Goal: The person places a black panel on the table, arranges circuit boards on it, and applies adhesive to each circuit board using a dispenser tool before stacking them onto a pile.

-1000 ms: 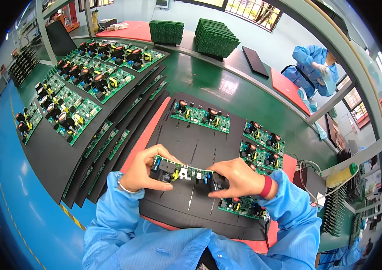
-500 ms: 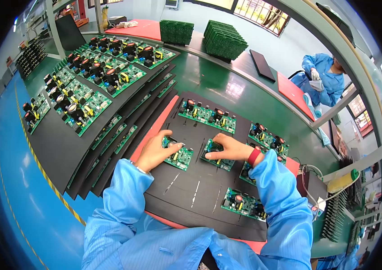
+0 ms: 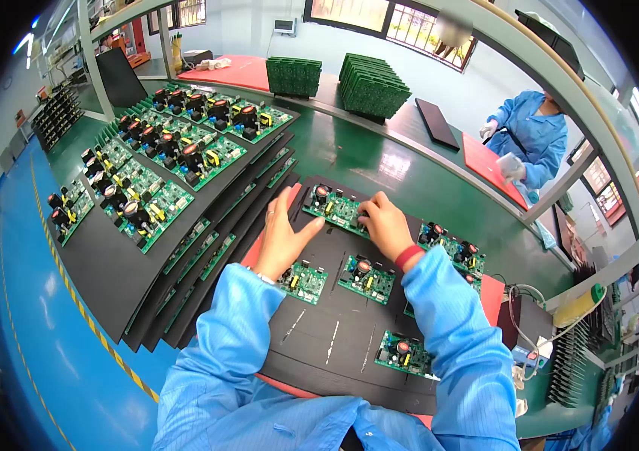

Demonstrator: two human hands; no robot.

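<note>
My left hand (image 3: 283, 239) is open, thumb and fingers spread, beside the left end of a green circuit board (image 3: 338, 209) in the far row of the black sheet (image 3: 308, 319). On the right part of that board my right hand (image 3: 388, 228) rests with curled fingers, its fingertips closed on the parts there and partly hidden. Just nearer to me lie a circuit board (image 3: 306, 283) below my left wrist and a second circuit board (image 3: 365, 279) to its right. Another circuit board (image 3: 403, 353) lies near my right sleeve, which hides some boards further up.
Stacked black trays (image 3: 206, 184) bearing many circuit boards stand at the left. Green board stacks (image 3: 374, 85) line the back of the green bench (image 3: 334, 135). Across the bench a co-worker in blue (image 3: 531, 135) wears white gloves. Cables and a yellow bottle (image 3: 579, 304) are at the right.
Both hands have moved away from the two middle boards to the far-row board. My left hand has opened wider. The co-worker's hands have moved apart.
</note>
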